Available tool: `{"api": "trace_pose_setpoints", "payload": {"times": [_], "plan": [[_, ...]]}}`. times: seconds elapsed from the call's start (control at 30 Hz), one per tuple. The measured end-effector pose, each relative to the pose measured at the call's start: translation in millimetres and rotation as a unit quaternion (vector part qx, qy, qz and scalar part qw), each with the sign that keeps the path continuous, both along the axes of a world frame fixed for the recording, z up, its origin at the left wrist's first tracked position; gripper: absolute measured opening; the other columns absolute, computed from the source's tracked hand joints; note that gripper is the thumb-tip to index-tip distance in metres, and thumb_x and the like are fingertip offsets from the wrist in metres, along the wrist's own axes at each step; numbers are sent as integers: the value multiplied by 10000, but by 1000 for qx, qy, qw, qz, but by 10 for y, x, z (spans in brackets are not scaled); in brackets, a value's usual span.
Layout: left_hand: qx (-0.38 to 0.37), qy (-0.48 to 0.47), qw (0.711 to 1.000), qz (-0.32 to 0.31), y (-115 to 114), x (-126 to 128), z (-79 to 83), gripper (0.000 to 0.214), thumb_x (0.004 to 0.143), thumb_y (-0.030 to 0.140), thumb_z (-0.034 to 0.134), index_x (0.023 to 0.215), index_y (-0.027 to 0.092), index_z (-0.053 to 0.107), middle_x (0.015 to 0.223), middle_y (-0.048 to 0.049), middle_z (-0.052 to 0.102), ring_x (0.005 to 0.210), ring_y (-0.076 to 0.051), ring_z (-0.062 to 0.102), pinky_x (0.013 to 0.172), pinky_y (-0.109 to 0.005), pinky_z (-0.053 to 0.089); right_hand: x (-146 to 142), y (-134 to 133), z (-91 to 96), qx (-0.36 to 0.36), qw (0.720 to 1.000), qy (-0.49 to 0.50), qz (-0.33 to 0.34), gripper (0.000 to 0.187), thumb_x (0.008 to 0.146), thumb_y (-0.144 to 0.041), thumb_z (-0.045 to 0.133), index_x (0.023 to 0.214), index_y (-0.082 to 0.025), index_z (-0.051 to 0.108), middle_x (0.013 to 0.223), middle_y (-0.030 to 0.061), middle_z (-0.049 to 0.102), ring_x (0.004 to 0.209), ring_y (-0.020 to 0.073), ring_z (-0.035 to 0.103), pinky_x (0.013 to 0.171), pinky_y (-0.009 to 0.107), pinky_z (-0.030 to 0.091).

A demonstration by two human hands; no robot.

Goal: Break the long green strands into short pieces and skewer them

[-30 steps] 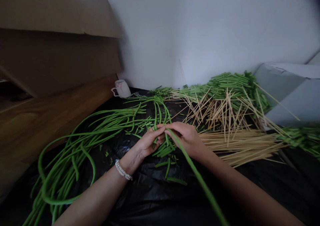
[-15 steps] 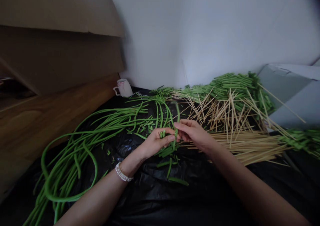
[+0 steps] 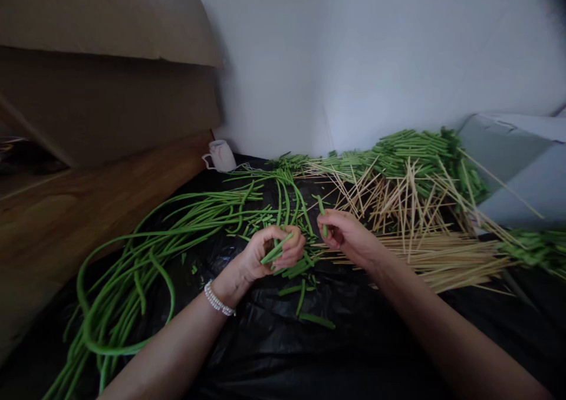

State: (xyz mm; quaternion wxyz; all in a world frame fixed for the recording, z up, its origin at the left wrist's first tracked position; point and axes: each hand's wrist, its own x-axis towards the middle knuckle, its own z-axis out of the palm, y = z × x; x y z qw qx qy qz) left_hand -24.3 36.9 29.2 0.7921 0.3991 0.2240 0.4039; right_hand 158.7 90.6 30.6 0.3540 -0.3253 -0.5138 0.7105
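My left hand (image 3: 276,250), with a beaded bracelet (image 3: 217,300) at the wrist, is curled around short green bean pieces (image 3: 277,248). To its right, a single short bean piece (image 3: 322,214) stands nearly upright, pinched between the thumb and fingers of my right hand (image 3: 338,229). A gap separates the two hands. Beneath and beside them, cut bean pieces (image 3: 301,297) lie scattered on black plastic sheeting (image 3: 283,353). Long uncut beans (image 3: 132,270) spread in loops on the left. Thin wooden skewers (image 3: 442,255) lie close to the right hand.
A pile of beans in short lengths (image 3: 411,152) rests against the wall behind crossed skewers (image 3: 407,202). A white mug (image 3: 221,156) stands at the back left by a large cardboard box (image 3: 110,93). At the far right are a pale box (image 3: 522,158) and more green pieces (image 3: 539,247).
My hands have moved apart, the right one carrying a short bean piece. The left hand has turned and curled around its pieces. The longer bean between them no longer shows as one length.
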Motion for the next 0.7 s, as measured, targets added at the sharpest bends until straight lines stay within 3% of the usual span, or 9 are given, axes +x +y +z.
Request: {"api": "trace_pose_setpoints", "payload": {"times": [0.17, 0.37, 0.47, 0.57, 0.63, 0.7], "plan": [[25, 78, 992, 96, 26, 28, -103, 314, 838, 425, 613, 728, 151, 509, 570, 52, 405, 410, -31, 291, 394, -169, 176, -16, -37, 27, 55, 997, -16, 43, 265, 762, -406, 685, 641, -188, 596, 516, -56, 480, 440, 57, 362, 426, 235, 208], [35, 168, 980, 101, 17, 55, -175, 347, 728, 436, 737, 786, 118, 612, 511, 70, 383, 421, -34, 271, 407, -186, 154, -69, -129, 68, 120, 989, -58, 66, 230, 782, -424, 673, 748, -197, 694, 551, -42, 521, 450, 58, 321, 426, 238, 198], [50, 187, 977, 84, 1, 43, -157, 326, 726, 440, 735, 760, 132, 632, 498, 61, 407, 429, -44, 295, 417, -194, 167, -55, -103, 80, 80, 995, -35, 45, 226, 777, -424, 679, 819, -203, 702, 534, -56, 497, 428, 52, 325, 413, 231, 193], [73, 229, 971, 22, -26, 38, -122, 305, 733, 427, 732, 758, 130, 662, 478, 52, 424, 433, -51, 314, 429, -202, 178, -10, -38, 92, 31, 999, -4, -12, 242, 753, -433, 700, 825, -202, 692, 527, -70, 469, 404, 41, 325, 395, 223, 182], [80, 242, 967, -20, -39, 38, -99, 332, 731, 439, 730, 800, 117, 687, 483, 47, 429, 436, -52, 316, 429, -206, 170, 22, -2, 103, 13, 999, 15, -27, 237, 745, -427, 708, 794, -197, 681, 541, -63, 493, 401, 37, 333, 389, 219, 181], [81, 226, 970, -18, -38, 35, -84, 409, 725, 480, 724, 888, 107, 695, 495, 53, 413, 439, -49, 300, 427, -206, 160, 40, 13, 116, 2, 999, 29, -21, 227, 743, -415, 711, 776, -194, 673, 547, -57, 514, 399, 37, 343, 389, 217, 202]]}}
